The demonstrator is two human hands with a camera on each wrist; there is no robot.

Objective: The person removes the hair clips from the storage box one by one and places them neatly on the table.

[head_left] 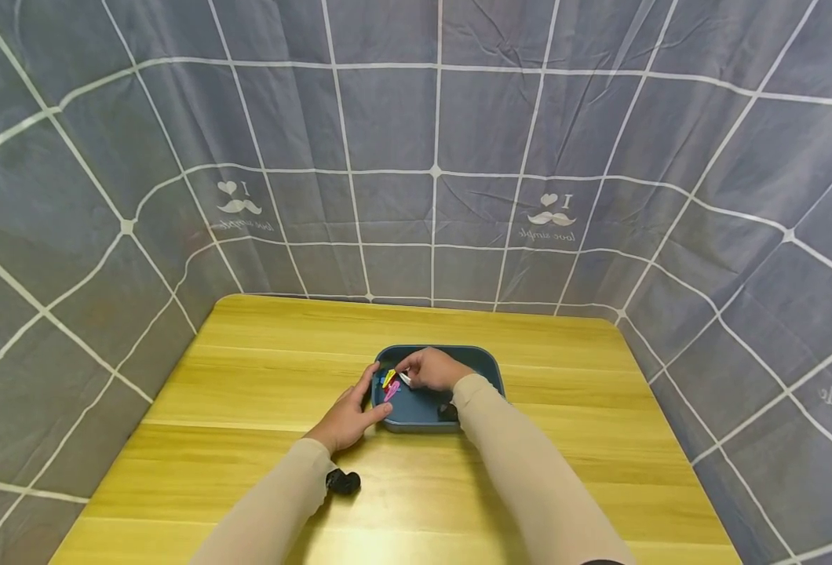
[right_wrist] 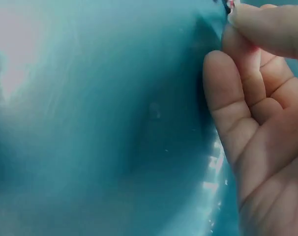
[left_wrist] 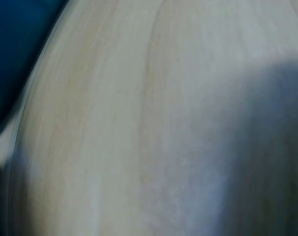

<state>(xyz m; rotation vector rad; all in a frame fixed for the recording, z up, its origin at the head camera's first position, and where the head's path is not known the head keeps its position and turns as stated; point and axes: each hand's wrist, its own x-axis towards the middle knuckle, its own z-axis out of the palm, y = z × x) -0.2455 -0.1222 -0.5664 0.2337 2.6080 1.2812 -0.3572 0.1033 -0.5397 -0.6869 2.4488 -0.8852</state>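
Glossy smooth plastic tray (head_left: 487, 369), matt light wood-grain table (head_left: 260, 369), creased cloth backdrop (head_left: 388, 125) w/ printed grid

head view looks down over the table (head_left: 246, 353); both wrist views sit blurred-close beside the tray (head_left: 490, 369).

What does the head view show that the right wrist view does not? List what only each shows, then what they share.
Only the head view shows the wooden table, the left hand resting against the tray's left edge, the yellow clip and pink clip in the tray, and the grey curtain behind. Only the right wrist view shows the right hand's curled fingers from close up, pinching something small. Both show the blue tray and the right hand inside it.
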